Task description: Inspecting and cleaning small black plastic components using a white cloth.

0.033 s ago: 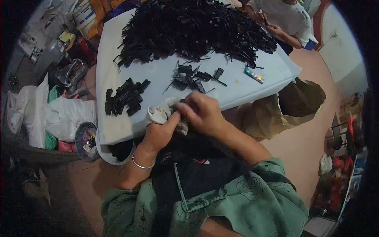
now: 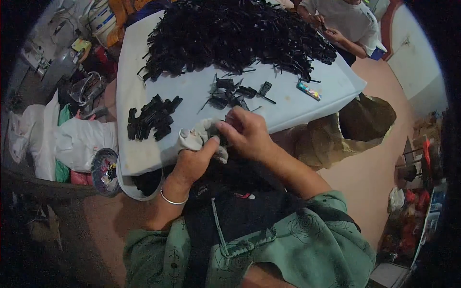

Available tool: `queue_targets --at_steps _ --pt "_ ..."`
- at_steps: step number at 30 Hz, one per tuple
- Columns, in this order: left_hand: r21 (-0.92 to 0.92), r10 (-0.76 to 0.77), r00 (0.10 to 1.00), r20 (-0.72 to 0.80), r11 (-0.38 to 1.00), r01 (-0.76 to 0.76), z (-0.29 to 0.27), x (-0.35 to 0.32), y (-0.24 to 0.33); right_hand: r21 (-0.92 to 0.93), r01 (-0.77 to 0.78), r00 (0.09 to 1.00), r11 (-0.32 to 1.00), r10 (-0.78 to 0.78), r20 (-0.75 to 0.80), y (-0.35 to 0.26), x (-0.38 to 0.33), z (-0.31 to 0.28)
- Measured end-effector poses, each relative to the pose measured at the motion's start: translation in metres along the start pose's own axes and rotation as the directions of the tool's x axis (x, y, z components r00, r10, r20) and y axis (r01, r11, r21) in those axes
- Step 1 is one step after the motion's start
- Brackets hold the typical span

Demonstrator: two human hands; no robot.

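My left hand point(image 2: 192, 163), its fingers covered by a whitish cloth glove with the thumb bare, is closed round a small dark piece mostly hidden by fingers. Close against it, my right hand point(image 2: 249, 134) is bare, with bent fingers and thumb at that same piece; what they pinch is hidden. Just beyond the hands, several black plastic parts point(image 2: 224, 84) with thin stems lie loose on the white table point(image 2: 192, 91). To the left sits a stacked cluster of black parts point(image 2: 151, 117).
A large heap of black parts point(image 2: 240, 36) covers the table's far side. A small colourful packet point(image 2: 309, 90) lies at right. Beyond it, a person point(image 2: 343, 21) handles something small. An open brown sack point(image 2: 331, 139) stands by the right edge; a pale tub point(image 2: 125, 181) and white bags point(image 2: 81, 144) stand left.
My right hand's fingers have shifted slightly and look less bunched and less blurred. The left hand stays where it was, and the parts on the table have not moved.
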State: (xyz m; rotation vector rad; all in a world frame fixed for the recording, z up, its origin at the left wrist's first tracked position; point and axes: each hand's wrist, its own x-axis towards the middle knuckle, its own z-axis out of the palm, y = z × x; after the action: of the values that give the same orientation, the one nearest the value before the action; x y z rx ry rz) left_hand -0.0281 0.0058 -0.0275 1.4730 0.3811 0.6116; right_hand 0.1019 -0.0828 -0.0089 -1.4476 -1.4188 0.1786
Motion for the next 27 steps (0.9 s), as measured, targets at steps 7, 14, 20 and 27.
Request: queue_targets --at_steps 7,14,20,27 --pt "0.317 0.075 0.997 -0.029 0.947 -0.062 0.009 -0.001 0.012 0.049 -0.178 0.971 0.983 0.168 0.167 0.007 -0.007 -0.002" --pt "0.816 0.465 0.883 0.058 0.488 -0.311 0.010 0.001 0.002 0.177 -0.271 0.961 0.946 0.256 0.104 0.016 -0.013 0.022" --pt "0.934 0.471 0.872 0.133 0.234 -0.269 0.005 -0.003 -0.012 0.246 -0.412 0.911 0.877 0.393 0.122 0.016 -0.012 0.032" --pt "0.621 0.318 0.943 -0.098 0.760 -0.192 0.008 -0.004 -0.007 0.239 -0.376 0.914 0.895 0.316 0.254 0.012 -0.011 0.014"
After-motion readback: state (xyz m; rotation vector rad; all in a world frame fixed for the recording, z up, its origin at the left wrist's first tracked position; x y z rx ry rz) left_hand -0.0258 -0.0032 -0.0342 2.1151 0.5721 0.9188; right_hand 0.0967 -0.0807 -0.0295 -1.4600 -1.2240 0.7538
